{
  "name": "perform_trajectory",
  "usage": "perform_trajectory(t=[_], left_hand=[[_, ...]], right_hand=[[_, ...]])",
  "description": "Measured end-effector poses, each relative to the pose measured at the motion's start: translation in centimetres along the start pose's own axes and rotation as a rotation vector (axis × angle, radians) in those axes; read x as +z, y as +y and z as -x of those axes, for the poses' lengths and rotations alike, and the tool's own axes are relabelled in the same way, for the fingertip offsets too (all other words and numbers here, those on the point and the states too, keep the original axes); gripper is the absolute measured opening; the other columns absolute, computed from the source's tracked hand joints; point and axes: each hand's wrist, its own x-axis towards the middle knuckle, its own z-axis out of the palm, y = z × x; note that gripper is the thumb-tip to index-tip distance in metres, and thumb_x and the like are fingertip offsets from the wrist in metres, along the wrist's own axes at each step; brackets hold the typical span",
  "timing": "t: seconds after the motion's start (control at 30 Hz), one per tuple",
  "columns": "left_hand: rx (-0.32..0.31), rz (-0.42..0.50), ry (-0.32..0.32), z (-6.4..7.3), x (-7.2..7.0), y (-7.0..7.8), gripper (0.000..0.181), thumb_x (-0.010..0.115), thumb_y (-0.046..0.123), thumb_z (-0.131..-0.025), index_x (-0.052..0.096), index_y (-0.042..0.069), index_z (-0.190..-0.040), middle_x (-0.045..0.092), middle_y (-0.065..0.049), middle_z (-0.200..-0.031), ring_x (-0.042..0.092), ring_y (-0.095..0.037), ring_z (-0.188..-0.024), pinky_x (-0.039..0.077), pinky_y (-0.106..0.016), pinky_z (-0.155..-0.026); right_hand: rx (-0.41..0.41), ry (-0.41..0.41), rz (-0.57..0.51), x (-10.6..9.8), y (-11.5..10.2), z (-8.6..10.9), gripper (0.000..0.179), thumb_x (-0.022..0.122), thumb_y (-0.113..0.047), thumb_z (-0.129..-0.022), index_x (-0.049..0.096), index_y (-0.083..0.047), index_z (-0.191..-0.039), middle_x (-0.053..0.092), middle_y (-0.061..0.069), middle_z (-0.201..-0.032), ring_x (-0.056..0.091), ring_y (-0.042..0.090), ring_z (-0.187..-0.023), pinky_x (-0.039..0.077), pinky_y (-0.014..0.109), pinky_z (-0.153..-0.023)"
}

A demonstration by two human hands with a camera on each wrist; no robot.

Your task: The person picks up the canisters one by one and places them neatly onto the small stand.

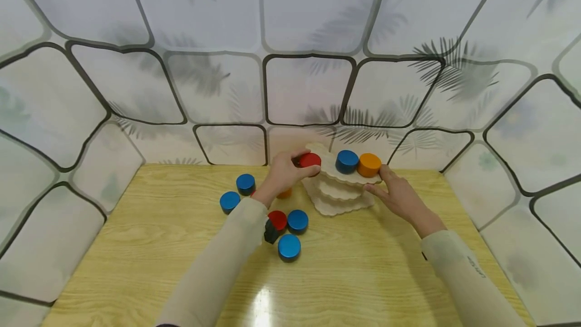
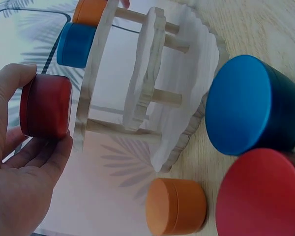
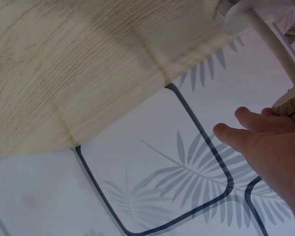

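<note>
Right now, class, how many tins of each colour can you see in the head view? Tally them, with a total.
Blue tins: 5
Red tins: 3, one mostly hidden by the left arm
Orange tins: 2
Total: 10 in sight; the arm may hide more.

To the right of the left hand's fingers and their red tin, a gap on the top tier leads to a blue tin and an orange tin, which bar the way to the right hand's fingers. Below the left fingers, 1 lower orange tin stands beside the stand; nearer the person than the right fingers, the tabletop offers open room, while the wall limits reach beyond all fingers.
</note>
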Motion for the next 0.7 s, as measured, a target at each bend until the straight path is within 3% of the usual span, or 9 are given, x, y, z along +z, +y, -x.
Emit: perform_trajectory(t=[0.1, 0.2, 0.3, 0.4, 0.53, 0.7], left_hand=[[0.011, -0.011, 0.002, -0.3, 0.3, 0.2, 0.063, 0.085, 0.032, -0.091, 0.064, 0.008, -0.145, 0.067, -0.014, -0.141, 0.064, -0.031, -0.119, 0.060, -0.040, -0.098], [0.011, -0.005, 0.002, -0.5, 0.6, 0.5, 0.063, 0.084, 0.031, -0.091, 0.064, 0.008, -0.146, 0.067, -0.015, -0.141, 0.064, -0.031, -0.119, 0.060, -0.039, -0.097], [0.018, 0.001, 0.005, -0.7, 0.8, 0.8, 0.065, 0.084, 0.030, -0.091, 0.062, 0.008, -0.147, 0.067, -0.015, -0.140, 0.064, -0.032, -0.120, 0.060, -0.041, -0.099], [0.032, -0.009, 0.013, -1.0, 1.0, 0.9, 0.065, 0.084, 0.029, -0.092, 0.061, 0.006, -0.148, 0.067, -0.016, -0.141, 0.064, -0.033, -0.122, 0.060, -0.042, -0.101], [0.051, -0.043, 0.021, -1.5, 1.2, 1.0, 0.064, 0.083, 0.029, -0.092, 0.061, 0.004, -0.147, 0.066, -0.017, -0.142, 0.063, -0.035, -0.124, 0.060, -0.042, -0.101], [0.049, -0.057, 0.020, -2.0, 1.5, 1.2, 0.064, 0.083, 0.030, -0.092, 0.061, 0.005, -0.148, 0.065, -0.016, -0.144, 0.064, -0.034, -0.125, 0.060, -0.042, -0.101]], right_hand=[[0.016, -0.018, -0.014, 0.0, 0.0, 0.1, 0.089, 0.054, -0.051, -0.108, 0.020, 0.010, -0.163, 0.030, 0.039, -0.164, 0.038, 0.060, -0.145, 0.038, 0.072, -0.115], [0.009, -0.007, -0.014, 0.0, 0.0, 0.0, 0.083, 0.055, -0.051, -0.108, 0.026, 0.008, -0.160, 0.035, 0.038, -0.162, 0.042, 0.059, -0.143, 0.040, 0.071, -0.113], [-0.009, 0.009, -0.018, 0.2, 0.1, -0.1, 0.071, 0.056, -0.050, -0.107, 0.038, 0.005, -0.148, 0.049, 0.036, -0.151, 0.056, 0.054, -0.128, 0.048, 0.066, -0.103], [-0.017, 0.019, -0.010, 0.2, 0.1, -0.2, 0.062, 0.058, -0.050, -0.107, 0.042, 0.003, -0.137, 0.056, 0.033, -0.140, 0.061, 0.046, -0.113, 0.051, 0.060, -0.093], [-0.023, 0.027, 0.007, 0.2, 0.1, -0.2, 0.058, 0.058, -0.049, -0.107, 0.042, 0.002, -0.130, 0.061, 0.027, -0.121, 0.060, 0.039, -0.096, 0.049, 0.052, -0.084], [-0.039, 0.029, 0.005, 0.2, 0.2, -0.2, 0.051, 0.059, -0.047, -0.107, 0.041, -0.001, -0.120, 0.050, 0.013, -0.095, 0.049, 0.027, -0.078, 0.041, 0.043, -0.075]])
